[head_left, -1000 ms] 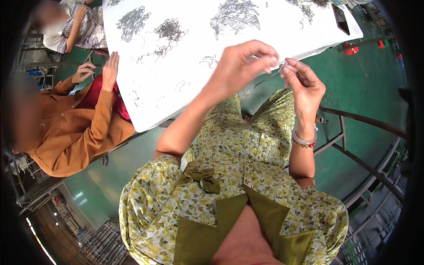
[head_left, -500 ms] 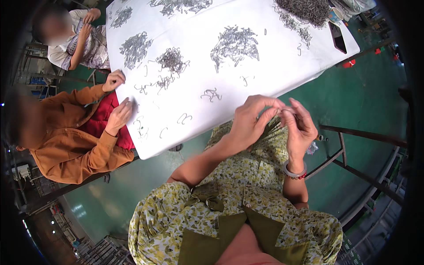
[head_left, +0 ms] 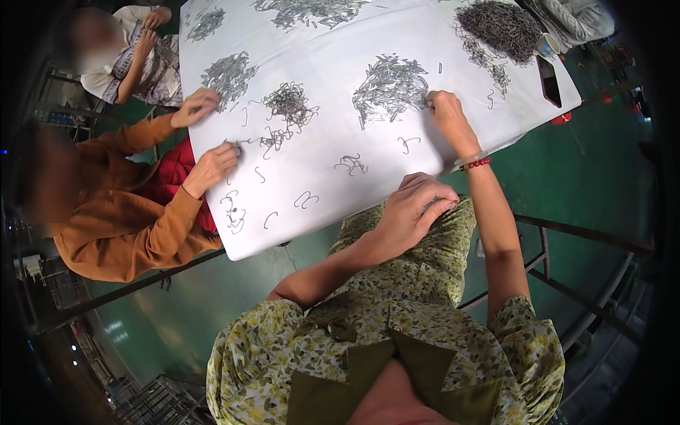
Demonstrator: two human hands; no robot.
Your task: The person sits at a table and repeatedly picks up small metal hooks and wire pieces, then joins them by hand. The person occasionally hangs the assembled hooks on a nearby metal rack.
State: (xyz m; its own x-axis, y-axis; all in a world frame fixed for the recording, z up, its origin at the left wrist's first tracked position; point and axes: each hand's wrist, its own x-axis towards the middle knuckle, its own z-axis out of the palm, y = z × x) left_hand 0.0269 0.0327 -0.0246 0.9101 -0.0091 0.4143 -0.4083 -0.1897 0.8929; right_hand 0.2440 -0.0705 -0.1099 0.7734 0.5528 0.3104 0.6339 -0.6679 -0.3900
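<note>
My right hand (head_left: 453,122) reaches over the white-covered table (head_left: 304,188). Its fingertips are pinched at the right edge of a pile of small silvery metal pieces (head_left: 389,88); anything between them is too small to make out. Close to my body, by the near table edge, my left hand (head_left: 414,212) is closed, thumb against the fingers. What it may hold is hidden. Farther left on the cloth lie a few bent wire hooks (head_left: 351,165), another hook (head_left: 409,144) and a pair of curved hooks (head_left: 306,200).
A large heap of dark hooks (head_left: 499,32) occupies the far right, beside a cup (head_left: 547,44) and a dark phone (head_left: 549,81). At left, a co-worker in a brown jacket (head_left: 127,219) handles pieces near a hook tangle (head_left: 289,106). Another person (head_left: 142,53) sits beyond.
My hands have parted. The right one has gone forward from beside the left to the silvery pile; the left stays near the table edge. The co-worker's hands have moved farther over the table.
</note>
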